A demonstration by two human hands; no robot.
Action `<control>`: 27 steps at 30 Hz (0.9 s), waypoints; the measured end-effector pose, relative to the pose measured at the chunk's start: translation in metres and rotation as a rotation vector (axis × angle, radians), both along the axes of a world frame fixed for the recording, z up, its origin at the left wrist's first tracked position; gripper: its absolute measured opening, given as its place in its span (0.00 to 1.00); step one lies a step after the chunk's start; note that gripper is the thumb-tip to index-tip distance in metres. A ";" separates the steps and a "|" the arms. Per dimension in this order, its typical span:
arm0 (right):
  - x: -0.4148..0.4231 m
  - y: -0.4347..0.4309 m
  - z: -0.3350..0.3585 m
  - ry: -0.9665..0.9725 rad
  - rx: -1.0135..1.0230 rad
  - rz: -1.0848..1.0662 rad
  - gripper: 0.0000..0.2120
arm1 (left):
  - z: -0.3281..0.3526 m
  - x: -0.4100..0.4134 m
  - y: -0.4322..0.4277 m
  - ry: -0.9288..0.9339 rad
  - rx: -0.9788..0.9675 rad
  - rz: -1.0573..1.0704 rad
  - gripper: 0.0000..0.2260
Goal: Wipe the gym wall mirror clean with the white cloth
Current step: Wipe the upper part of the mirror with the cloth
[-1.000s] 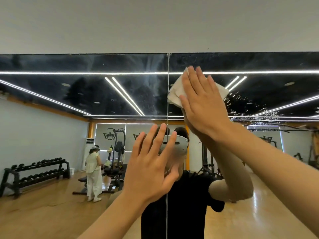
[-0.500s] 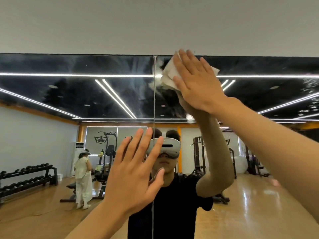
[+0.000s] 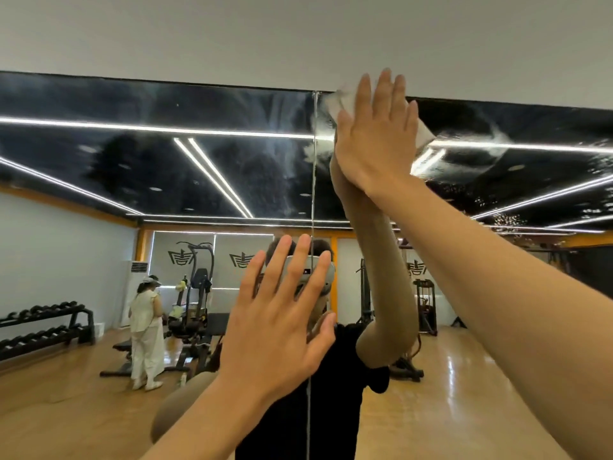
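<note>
The right hand point(image 3: 374, 141), fingers straight, presses the white cloth point(image 3: 424, 133) flat against the top edge of the gym wall mirror point(image 3: 149, 167), just right of its vertical seam point(image 3: 312, 194). The left hand point(image 3: 278, 330), fingers spread and holding nothing, is raised across that seam, lower down.

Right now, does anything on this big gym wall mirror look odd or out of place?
Yes. Hazy whitish streaks smear the large gym wall mirror left of its vertical panel seam, and speckles dot the glass far right. The right hand presses the white cloth flat at the top edge.
</note>
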State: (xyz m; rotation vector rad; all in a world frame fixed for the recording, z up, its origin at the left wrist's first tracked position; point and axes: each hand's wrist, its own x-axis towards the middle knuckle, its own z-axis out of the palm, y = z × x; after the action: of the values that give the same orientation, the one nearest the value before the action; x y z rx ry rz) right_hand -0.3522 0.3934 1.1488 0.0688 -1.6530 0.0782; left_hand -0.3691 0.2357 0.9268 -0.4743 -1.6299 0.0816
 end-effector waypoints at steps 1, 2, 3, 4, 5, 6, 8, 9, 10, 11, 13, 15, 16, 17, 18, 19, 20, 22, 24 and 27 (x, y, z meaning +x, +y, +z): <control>-0.003 -0.001 -0.001 0.007 0.006 -0.002 0.31 | 0.000 -0.001 -0.001 0.004 -0.003 -0.004 0.33; -0.004 0.002 -0.002 0.019 0.037 -0.005 0.31 | 0.000 -0.001 -0.002 0.008 -0.004 -0.007 0.33; -0.004 0.008 -0.004 0.030 0.083 -0.006 0.31 | 0.000 -0.002 -0.003 0.009 -0.007 -0.007 0.33; -0.001 0.016 -0.003 0.024 0.136 0.001 0.31 | 0.000 -0.003 -0.004 0.008 -0.010 -0.006 0.33; 0.002 0.026 -0.003 0.006 0.188 -0.001 0.30 | 0.000 -0.004 -0.005 0.007 -0.016 -0.002 0.34; 0.006 0.038 -0.003 -0.012 0.233 -0.008 0.30 | 0.001 -0.004 -0.006 0.004 -0.025 -0.001 0.34; 0.012 0.072 -0.004 -0.026 0.275 -0.022 0.30 | 0.003 -0.003 -0.007 -0.003 -0.031 -0.005 0.34; 0.014 0.091 -0.007 -0.032 0.263 -0.027 0.30 | 0.003 -0.004 -0.007 0.000 -0.030 0.001 0.34; 0.017 0.111 -0.011 -0.032 0.238 -0.031 0.30 | 0.002 -0.004 -0.007 0.003 -0.027 0.009 0.35; 0.019 0.131 -0.017 -0.024 0.207 -0.029 0.30 | 0.000 -0.003 -0.005 0.011 -0.021 0.013 0.35; 0.021 0.163 -0.024 -0.009 0.138 -0.030 0.31 | 0.000 -0.002 -0.003 0.045 -0.008 0.007 0.36; 0.021 0.180 -0.026 0.002 0.059 -0.016 0.30 | -0.001 -0.003 -0.001 0.071 0.005 0.024 0.36; 0.021 0.180 -0.028 0.022 -0.001 -0.017 0.30 | -0.001 -0.003 0.000 0.068 0.009 0.032 0.36; 0.015 0.174 -0.028 0.045 -0.055 -0.025 0.30 | -0.002 -0.003 0.002 0.060 0.016 0.037 0.35; 0.010 0.161 -0.028 0.060 -0.088 -0.035 0.30 | -0.001 -0.002 0.003 0.054 0.021 0.039 0.35; 0.005 0.142 -0.028 0.075 -0.092 -0.032 0.31 | 0.000 -0.001 0.003 0.048 0.018 0.042 0.35; 0.002 0.118 -0.029 0.088 -0.061 -0.019 0.31 | 0.001 -0.001 0.003 0.036 0.010 0.040 0.35; -0.002 0.065 -0.033 0.071 0.079 0.042 0.31 | 0.001 0.000 -0.001 0.020 0.002 0.021 0.35; -0.004 0.016 -0.036 0.008 0.215 0.074 0.31 | 0.002 0.001 -0.004 0.023 0.000 0.019 0.36; -0.005 -0.018 -0.053 0.008 0.323 0.077 0.31 | 0.004 0.001 -0.004 0.045 0.019 0.013 0.36</control>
State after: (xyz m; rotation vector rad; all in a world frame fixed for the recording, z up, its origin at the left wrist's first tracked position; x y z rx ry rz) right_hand -0.3576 0.3757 1.0953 0.3778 -1.6419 -0.1309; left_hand -0.3684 0.2318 0.9303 -0.4444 -1.5884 0.0866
